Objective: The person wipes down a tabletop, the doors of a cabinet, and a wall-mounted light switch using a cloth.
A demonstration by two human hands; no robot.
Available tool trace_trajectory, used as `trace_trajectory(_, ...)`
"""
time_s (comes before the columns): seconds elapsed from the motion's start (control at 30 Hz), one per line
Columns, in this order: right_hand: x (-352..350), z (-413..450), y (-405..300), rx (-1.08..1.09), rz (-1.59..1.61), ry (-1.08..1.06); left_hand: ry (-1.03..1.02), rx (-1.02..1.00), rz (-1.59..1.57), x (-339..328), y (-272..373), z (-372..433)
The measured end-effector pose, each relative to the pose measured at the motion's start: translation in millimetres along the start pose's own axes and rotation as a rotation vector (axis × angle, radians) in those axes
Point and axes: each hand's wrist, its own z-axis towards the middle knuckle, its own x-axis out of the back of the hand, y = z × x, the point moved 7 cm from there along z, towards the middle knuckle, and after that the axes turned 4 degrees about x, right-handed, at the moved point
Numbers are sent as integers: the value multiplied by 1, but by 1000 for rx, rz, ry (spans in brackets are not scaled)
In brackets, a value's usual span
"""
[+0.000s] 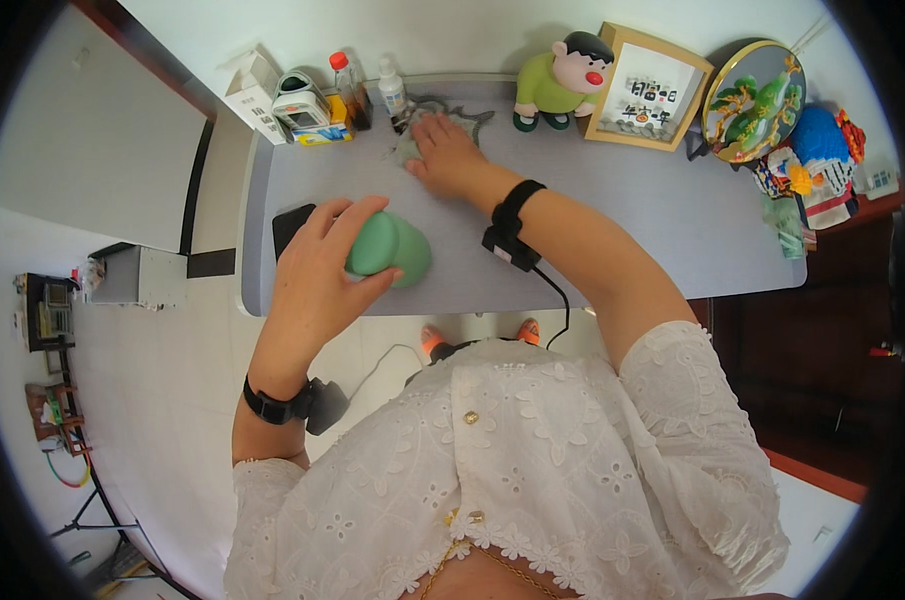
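Observation:
My left hand [332,262] is closed around a green cylindrical container [411,251] with a rounded top, over the front left part of the grey desk [572,262]. Beside that hand, partly behind it, lies a flat black object [291,225]. My right hand [445,154] presses flat on a crumpled grey cloth [471,124] near the desk's back edge; part of the cloth is hidden under the palm. Just left of the cloth stands a white bottle [392,88]. Both wrists wear black straps with small devices.
At the back left are a white box [256,94], a blood pressure monitor [302,109], a yellow box [337,124] and a red-capped bottle [352,94]. Back right hold a figurine [561,82], a wooden frame [647,86], a round ornament [754,101] and a blue toy [820,142].

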Motion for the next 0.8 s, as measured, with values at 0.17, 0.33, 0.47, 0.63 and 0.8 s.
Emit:
trace_trajectory(0.17,7,-51,-24,140,53,31,46,-25,-42,4,-10,-4)
trace_trajectory(0.33,14,-34,29,-369,-35,183,48,-15,-104,-1,-14,-6)
trace_trajectory(0.47,15,2,36,-514,-12,152,29,-16,-106,-3,-15,-6)
trace_trajectory(0.63,15,13,9,-159,64,52,33,-27,-129,-4,-19,-7)
trace_trajectory(0.8,18,-13,3,-69,134,218,26,-35,-126,-7,-20,-7)
